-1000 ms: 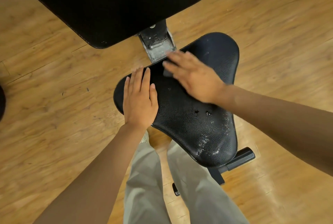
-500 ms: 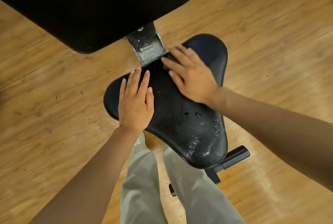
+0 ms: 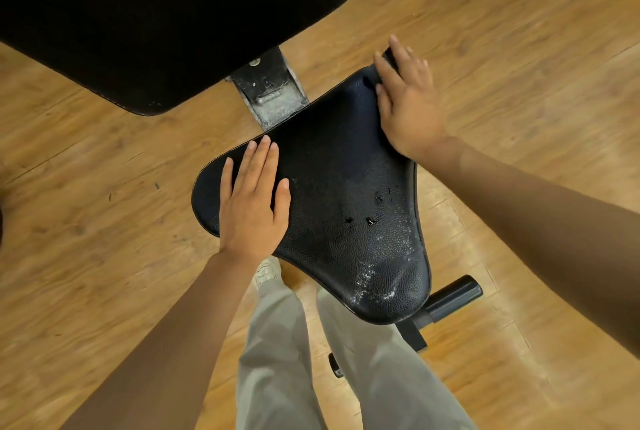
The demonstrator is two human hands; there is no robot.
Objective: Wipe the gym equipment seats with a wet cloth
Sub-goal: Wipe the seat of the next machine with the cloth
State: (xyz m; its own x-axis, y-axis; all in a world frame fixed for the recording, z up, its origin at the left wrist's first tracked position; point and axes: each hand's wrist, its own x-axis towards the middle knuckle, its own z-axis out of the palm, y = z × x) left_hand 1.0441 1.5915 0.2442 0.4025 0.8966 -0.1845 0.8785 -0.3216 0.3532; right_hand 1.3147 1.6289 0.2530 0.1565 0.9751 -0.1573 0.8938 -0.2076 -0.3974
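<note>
1. The left hand (image 3: pixel 251 208), fingers flat and spread, rests at nine o'clock on the black seat pad (image 3: pixel 332 221); it should brace firmly.
2. The pad's worn front at five o'clock deserves overlapping strokes.
3. At one o'clock the right hand (image 3: pixel 407 100) presses flat fingers on a dark cloth (image 3: pixel 388 59), barely visible.

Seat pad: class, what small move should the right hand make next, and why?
Probably sweep the cloth under the right hand back toward the near tip of the seat, where white specks show; the left hand lies flat on it.
</note>
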